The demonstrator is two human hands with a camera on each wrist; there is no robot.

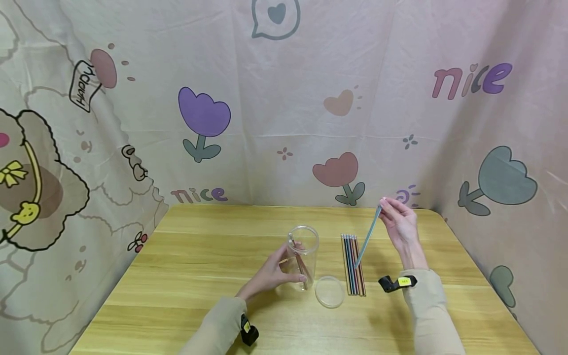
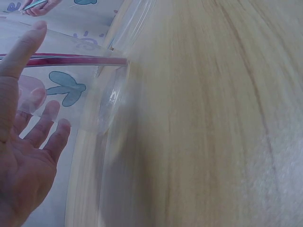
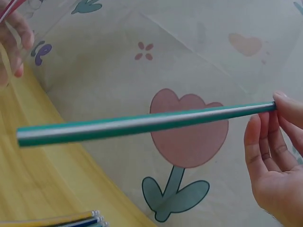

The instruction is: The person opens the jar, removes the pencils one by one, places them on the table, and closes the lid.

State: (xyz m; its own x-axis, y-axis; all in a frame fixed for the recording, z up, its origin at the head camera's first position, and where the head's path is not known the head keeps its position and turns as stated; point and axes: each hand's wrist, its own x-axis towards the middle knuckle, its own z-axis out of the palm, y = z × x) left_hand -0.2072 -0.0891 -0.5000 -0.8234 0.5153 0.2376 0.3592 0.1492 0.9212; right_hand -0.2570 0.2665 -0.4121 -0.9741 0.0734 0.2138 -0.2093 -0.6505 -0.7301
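Note:
My left hand (image 1: pixel 269 273) holds a tall clear jar (image 1: pixel 310 268) upright on the table, thumb and fingers on either side of it. A few pencils lean inside the jar, among them a red pencil (image 2: pixel 80 61) whose lower end is near the base. To the right, my right hand (image 1: pixel 401 227) pinches a teal pencil (image 1: pixel 369 236) at its upper end between thumb and fingertips. This pencil slants down to the left, its blunt lower end (image 3: pixel 21 136) overlapping a row of pencils (image 1: pixel 350 278) in the head view. These lie side by side in several colours.
A round clear lid (image 1: pixel 330 292) lies flat between the jar and the pencil row. The wooden table (image 1: pixel 191 256) has its far edge against a printed cloth backdrop (image 1: pixel 266 98), which also hangs along both sides.

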